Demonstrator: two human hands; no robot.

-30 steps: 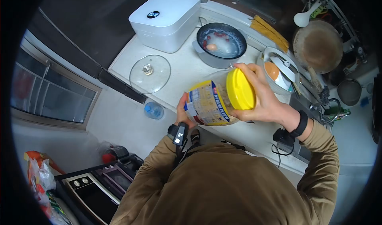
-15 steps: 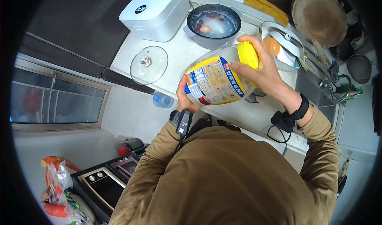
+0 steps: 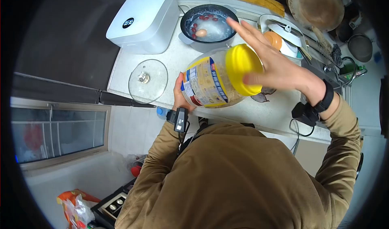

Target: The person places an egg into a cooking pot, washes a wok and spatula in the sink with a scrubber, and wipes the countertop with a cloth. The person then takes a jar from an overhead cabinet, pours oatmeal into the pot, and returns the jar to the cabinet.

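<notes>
My left hand (image 3: 180,94) is wrapped round the lower end of a large clear plastic jar (image 3: 206,81) with a yellow and blue label. The jar lies tilted over the counter, its yellow lid (image 3: 242,69) on and facing right. Beside the lid is my right hand (image 3: 275,65), fingers stretched out and spread, thumb blurred in front of the lid. Behind the jar stands a grey pot (image 3: 208,47) holding whitish liquid, red pieces and an egg (image 3: 201,33).
A glass lid (image 3: 155,81) lies left of the jar, near a white appliance (image 3: 142,20). At the right are a bowl of dishes (image 3: 298,60), a wok (image 3: 315,8) and a sink faucet (image 3: 348,69). A yellow cloth (image 3: 259,1) lies behind.
My right hand's fingers have spread from their grip around the yellow lid. The jar has turned, with its lid now larger in view. The camera view has shifted.
</notes>
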